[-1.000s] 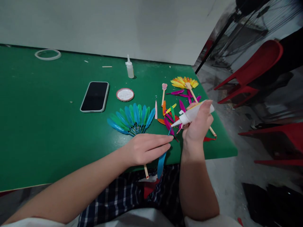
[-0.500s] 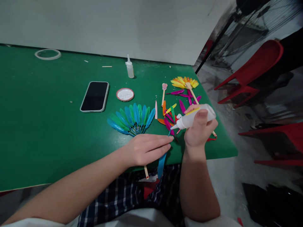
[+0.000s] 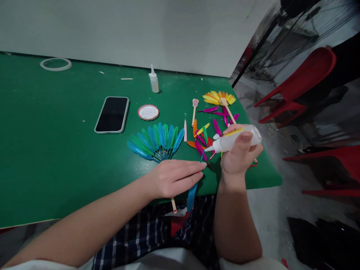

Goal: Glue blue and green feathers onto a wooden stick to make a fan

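My left hand (image 3: 177, 178) pinches a blue feather (image 3: 192, 197), its vane hanging below the fingers and its quill pointing up. Wrapped in my right hand (image 3: 237, 155) is a white glue bottle (image 3: 234, 140) with a yellow stripe, tilted so its nozzle tip is at the quill. Beneath my left hand lies a feather fan (image 3: 157, 140) of blue and green feathers; its wooden handle (image 3: 173, 205) sticks out past the table edge. Loose feathers (image 3: 200, 148) in magenta, orange, yellow and green lie beside the nozzle.
On the green table (image 3: 64, 161) are a phone (image 3: 112, 114), a round white lid (image 3: 148, 112), a small upright bottle (image 3: 154, 82), a clear ring (image 3: 56, 69), a pink stick (image 3: 185, 131) and a yellow feather fan (image 3: 219, 98). Red chairs (image 3: 305, 77) stand to the right.
My right hand has shifted slightly right with the glue bottle, its nozzle moving a little right and up along the quill. My left hand has stayed in place holding the feather.
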The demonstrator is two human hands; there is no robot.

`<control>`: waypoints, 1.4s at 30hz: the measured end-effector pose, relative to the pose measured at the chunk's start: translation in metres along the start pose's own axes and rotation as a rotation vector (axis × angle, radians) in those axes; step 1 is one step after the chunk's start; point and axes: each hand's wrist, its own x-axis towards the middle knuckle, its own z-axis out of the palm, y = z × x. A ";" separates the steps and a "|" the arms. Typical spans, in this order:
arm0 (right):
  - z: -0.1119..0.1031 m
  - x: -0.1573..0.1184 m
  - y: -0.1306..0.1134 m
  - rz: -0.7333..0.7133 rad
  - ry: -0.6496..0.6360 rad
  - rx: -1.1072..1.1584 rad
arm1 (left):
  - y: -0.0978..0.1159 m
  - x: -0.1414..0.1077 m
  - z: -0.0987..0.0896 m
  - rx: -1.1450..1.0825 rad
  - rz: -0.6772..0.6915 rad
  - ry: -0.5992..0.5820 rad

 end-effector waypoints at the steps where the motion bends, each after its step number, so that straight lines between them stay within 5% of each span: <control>1: 0.000 0.000 -0.001 0.007 -0.008 0.001 | 0.000 0.000 0.000 0.004 -0.003 -0.003; 9: 0.003 0.000 -0.001 -0.052 0.019 -0.050 | 0.000 -0.001 0.001 0.019 -0.011 0.000; 17: 0.002 -0.002 0.000 -0.032 -0.136 0.019 | 0.000 -0.001 0.001 0.011 0.000 -0.004; 27: 0.004 0.011 0.008 0.058 0.253 -0.024 | 0.002 0.004 -0.001 0.007 0.067 -0.010; 33: -0.011 0.028 0.022 0.273 0.293 0.028 | 0.002 -0.002 -0.012 0.037 0.113 -0.036; 35: -0.017 0.032 0.026 0.297 0.280 0.052 | 0.005 -0.008 -0.021 0.051 0.025 -0.008; 39: -0.019 0.031 0.026 0.295 0.183 0.094 | 0.018 -0.018 -0.035 0.056 -0.372 0.304; 42: -0.016 0.022 0.021 0.391 -0.196 0.079 | 0.027 -0.016 -0.037 -0.139 -0.680 0.623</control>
